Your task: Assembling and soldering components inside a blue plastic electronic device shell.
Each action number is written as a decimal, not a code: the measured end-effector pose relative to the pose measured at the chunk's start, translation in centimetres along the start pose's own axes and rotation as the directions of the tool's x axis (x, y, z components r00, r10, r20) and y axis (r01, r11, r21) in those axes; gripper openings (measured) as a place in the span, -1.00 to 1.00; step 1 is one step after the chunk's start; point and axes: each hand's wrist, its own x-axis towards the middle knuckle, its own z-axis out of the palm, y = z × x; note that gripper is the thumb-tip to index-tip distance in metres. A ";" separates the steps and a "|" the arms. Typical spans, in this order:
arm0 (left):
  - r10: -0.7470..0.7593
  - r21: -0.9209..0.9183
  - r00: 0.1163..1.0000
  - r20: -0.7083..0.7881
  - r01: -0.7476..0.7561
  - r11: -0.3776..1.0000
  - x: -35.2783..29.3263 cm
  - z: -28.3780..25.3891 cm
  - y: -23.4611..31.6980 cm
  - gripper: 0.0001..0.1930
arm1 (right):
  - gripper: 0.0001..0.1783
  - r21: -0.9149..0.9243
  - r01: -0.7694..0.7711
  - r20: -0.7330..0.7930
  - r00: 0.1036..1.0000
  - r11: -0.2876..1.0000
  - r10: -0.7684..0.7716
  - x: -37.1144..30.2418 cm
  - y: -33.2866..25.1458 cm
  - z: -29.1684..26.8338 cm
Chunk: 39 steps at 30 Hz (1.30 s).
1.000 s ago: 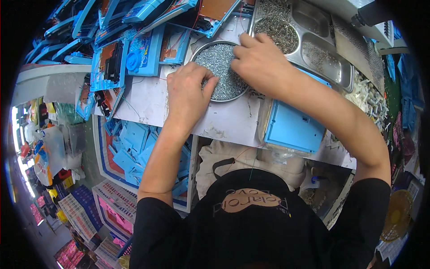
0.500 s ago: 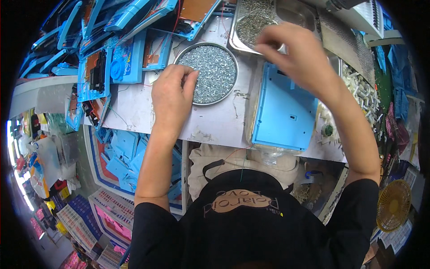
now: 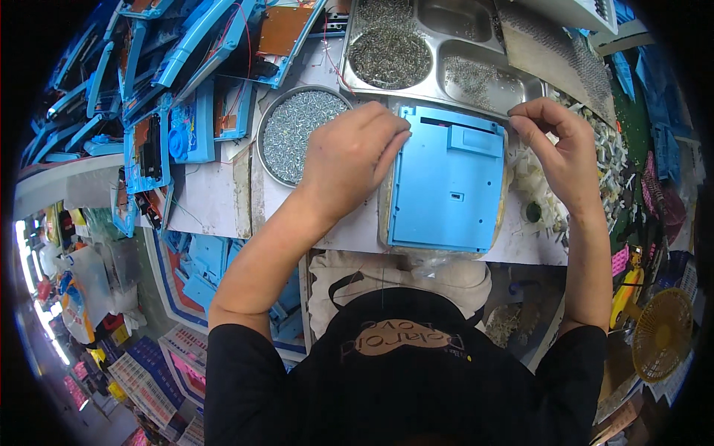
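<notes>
A light-blue plastic housing (image 3: pixel 446 193) with a slot and a raised block along its far end lies on the table in front of me. My left hand (image 3: pixel 349 160) is closed in a pinch at its far left corner; whatever the fingertips hold is hidden. Past the housing's far right corner, my right hand (image 3: pixel 561 145) has thumb and forefinger pinched together close to the tray's near right corner. Anything in that pinch is too small to name. Beside my left hand stands a round metal dish (image 3: pixel 261 152) full of small silvery screws.
A metal compartment tray (image 3: pixel 416 97) with small metal parts sits beyond the housing. Stacked blue housings with red wires (image 3: pixel 186 67) crowd the far left. Loose pale plastic pieces (image 3: pixel 606 152) lie beyond my right hand. A bin of blue parts (image 3: pixel 201 260) stands below the table's left side.
My left hand has gone from the screw dish rightward to the housing's far left corner. My right hand has left the tray's round compartment and come nearer, beside the housing. The view has shifted.
</notes>
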 end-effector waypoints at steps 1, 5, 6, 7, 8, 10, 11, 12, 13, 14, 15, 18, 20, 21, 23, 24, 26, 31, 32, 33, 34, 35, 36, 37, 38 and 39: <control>0.031 0.038 0.999 0.005 -0.031 0.999 0.0 0.0 0.0 -0.90 | -0.88 -0.026 0.050 -0.004 0.999 0.998 -0.050 0.2 0.0 0.0; 0.112 0.115 0.993 0.040 -0.116 0.987 0.0 -0.2 0.0 -0.87 | -0.89 -0.129 0.196 -0.001 0.980 0.972 -0.197 0.7 -0.7 0.0; 0.121 0.116 0.991 0.051 -0.126 0.985 0.0 -0.3 -0.1 -0.86 | -0.88 -0.153 0.218 0.002 0.975 0.964 -0.220 0.7 -0.9 0.1; 0.135 0.112 0.990 0.041 -0.139 0.984 -0.1 -0.4 -0.2 -0.86 | -0.88 -0.159 0.237 0.002 0.971 0.958 -0.240 0.6 -0.9 0.1; 0.153 0.103 0.988 0.029 -0.155 0.983 -0.1 -0.3 -0.4 -0.85 | -0.88 -0.171 0.253 0.000 0.967 0.952 -0.256 0.6 -1.0 0.1; 0.158 0.079 0.987 0.006 -0.158 0.984 -0.2 -0.1 -0.7 -0.84 | -0.88 -0.177 0.261 -0.006 0.964 0.949 -0.267 0.2 -1.1 0.1; 0.145 0.066 0.989 -0.005 -0.145 0.987 -0.2 0.1 -0.7 -0.84 | -0.88 -0.172 0.256 -0.011 0.965 0.951 -0.262 -0.1 -1.1 0.0; 0.132 0.052 0.991 -0.016 -0.131 0.990 -0.2 0.3 -0.7 -0.83 | -0.88 -0.166 0.251 -0.015 0.966 0.954 -0.257 -0.3 -1.1 0.0; 0.136 0.038 0.991 -0.019 -0.135 0.990 -0.1 0.3 -0.8 -0.82 | -0.88 -0.173 0.244 -0.014 0.968 0.954 -0.250 -0.5 -1.1 0.0; 0.137 0.028 0.990 -0.020 -0.137 0.990 -0.1 0.3 -0.9 -0.82 | -0.87 -0.176 0.239 -0.012 0.969 0.955 -0.245 -0.6 -1.0 0.0; 0.139 0.017 0.990 -0.022 -0.138 0.990 -0.2 0.3 -1.0 -0.81 | -0.87 -0.180 0.234 -0.010 0.971 0.955 -0.240 -0.7 -1.0 0.0; 0.148 -0.007 0.989 -0.028 -0.149 0.989 -0.2 0.5 -1.3 -0.80 | -0.88 -0.172 0.225 -0.028 0.972 0.959 -0.233 -1.1 -1.0 -0.1; 0.184 0.017 0.982 -0.036 -0.184 0.983 0.0 0.5 -1.5 -0.79 | -0.88 -0.182 0.231 -0.025 0.971 0.956 -0.240 -1.4 -1.1 -0.3; 0.203 0.029 0.978 -0.040 -0.202 0.979 0.1 0.4 -1.5 -0.79 | -0.88 -0.187 0.235 -0.024 0.970 0.954 -0.243 -1.7 -1.1 -0.4; 0.218 0.054 0.974 -0.059 -0.215 0.975 -0.1 0.5 -1.5 -0.82 | -0.89 -0.203 0.239 -0.038 0.967 0.950 -0.251 -2.3 -0.7 -0.8; 0.227 0.067 0.972 -0.068 -0.222 0.973 -0.2 0.5 -1.6 -0.84 | -0.89 -0.211 0.240 -0.046 0.966 0.947 -0.255 -2.7 -0.5 -1.0; 0.184 0.047 0.981 -0.060 -0.181 0.982 -0.4 0.3 -1.4 -0.84 | -0.89 -0.205 0.216 -0.071 0.970 0.955 -0.234 -3.7 -0.5 -1.4; 0.125 0.042 0.990 -0.067 -0.123 0.992 -0.4 0.5 -1.7 -0.84 | -0.89 -0.176 0.147 -0.129 0.977 0.973 -0.171 -5.8 0.9 -2.4; 0.119 0.034 0.991 -0.052 -0.117 0.993 -0.3 0.5 -1.6 -0.84 | -0.90 -0.175 0.135 -0.143 0.977 0.975 -0.160 -6.2 1.2 -2.5; 0.113 0.026 0.993 -0.038 -0.112 0.993 -0.2 0.5 -1.5 -0.84 | -0.90 -0.174 0.122 -0.156 0.976 0.977 -0.150 -6.4 1.4 -2.6; 0.095 -0.001 0.994 -0.047 -0.095 0.995 -0.1 0.5 -1.4 -0.86 | -0.90 -0.172 0.122 -0.163 0.975 0.977 -0.150 -6.6 1.6 -2.7; 0.075 -0.028 0.996 -0.056 -0.077 0.997 0.0 0.6 -1.4 -0.87 | -0.90 -0.170 0.123 -0.168 0.974 0.978 -0.152 -6.7 1.8 -2.9; 0.056 -0.055 0.996 -0.065 -0.059 0.997 0.1 0.6 -1.3 -0.88 | -0.90 -0.168 0.124 -0.174 0.973 0.978 -0.153 -6.8 1.9 -3.0; 0.015 -0.100 0.997 -0.073 -0.022 0.995 0.4 0.5 -1.0 -0.90 | -0.91 -0.144 0.128 -0.180 0.972 0.981 -0.153 -6.8 2.0 -2.9; -0.026 -0.157 0.996 -0.082 0.013 0.988 0.7 0.6 -0.4 -0.91 | -0.91 -0.130 0.127 -0.183 0.972 0.983 -0.150 -6.7 2.0 -2.7; -0.067 -0.214 0.994 -0.088 0.047 0.976 1.1 0.8 0.1 -0.92 | -0.91 -0.116 0.125 -0.187 0.972 0.985 -0.145 -6.7 2.0 -2.5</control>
